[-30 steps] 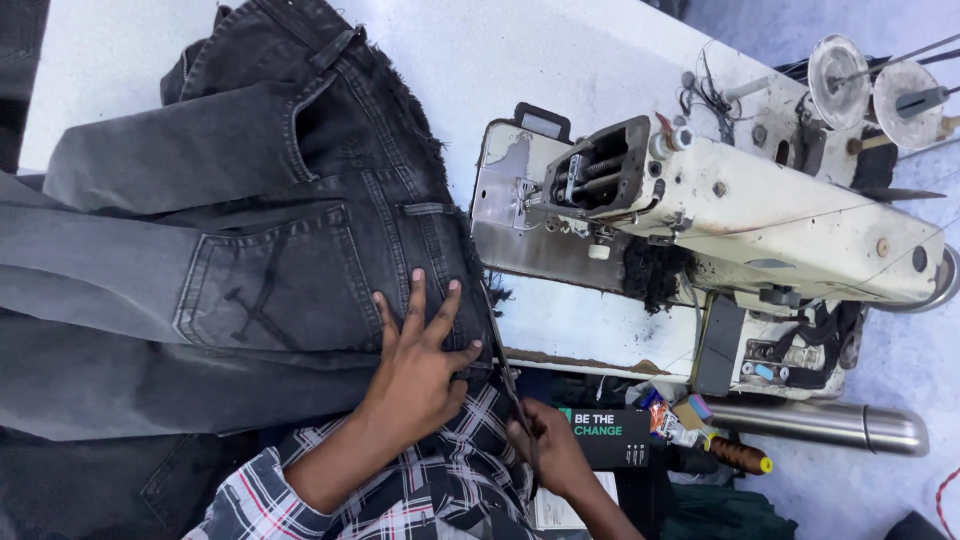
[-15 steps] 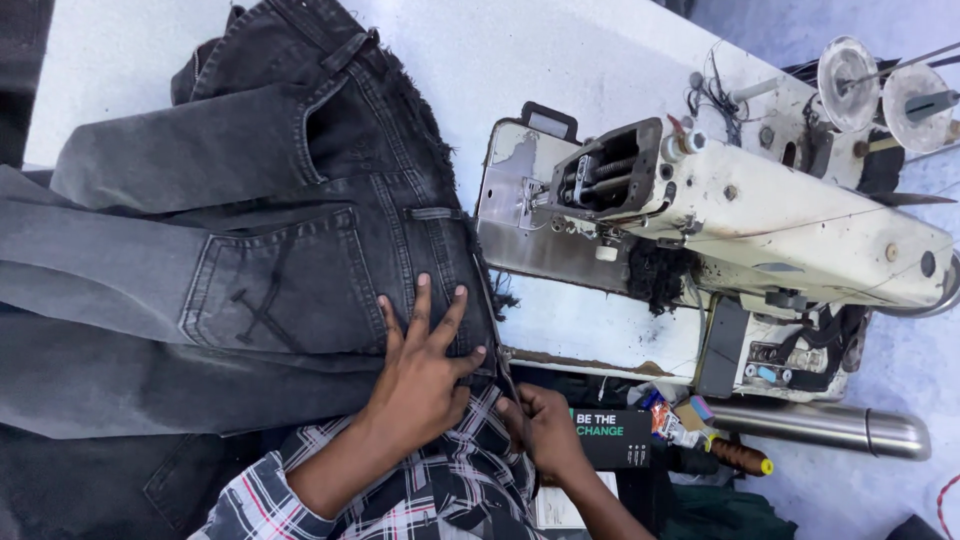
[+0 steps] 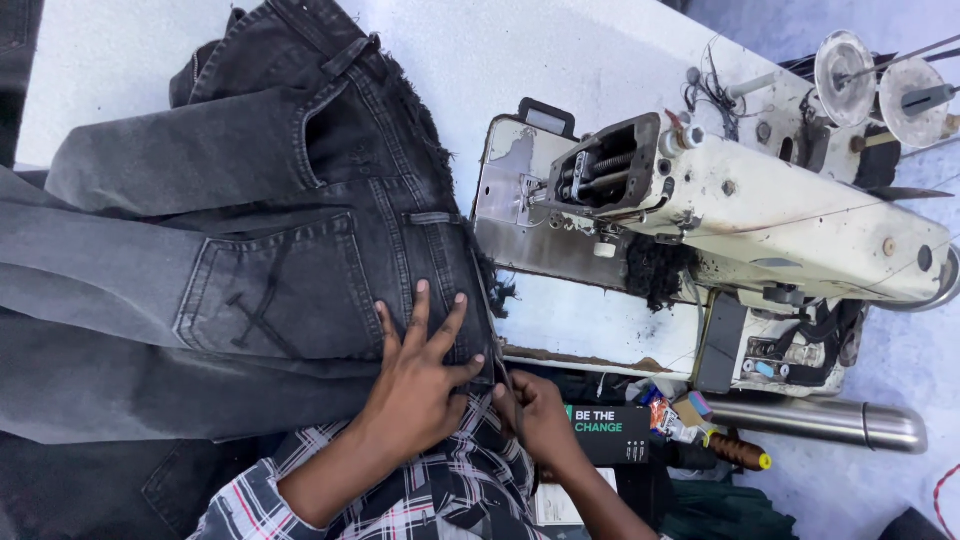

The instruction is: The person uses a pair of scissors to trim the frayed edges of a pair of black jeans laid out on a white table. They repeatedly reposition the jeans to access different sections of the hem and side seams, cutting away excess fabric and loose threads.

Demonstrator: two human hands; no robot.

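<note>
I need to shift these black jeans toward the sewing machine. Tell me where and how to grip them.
Grip the black jeans at the frayed waistband edge, coming from the sewing machine side. That edge lies free and raised on the table, while the left hand flattens the cloth below the back pocket.

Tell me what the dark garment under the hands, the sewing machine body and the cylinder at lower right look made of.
Jeans: faded black denim, judging by the visible weave, stitched seams and frayed waist edge. The left hand lies flat on them.
Sewing machine: looks like cream-painted metal, worn and grimy, with bare metal parts at the head.
Cylinder: probably stainless steel, with a brushed, shiny surface.
</note>
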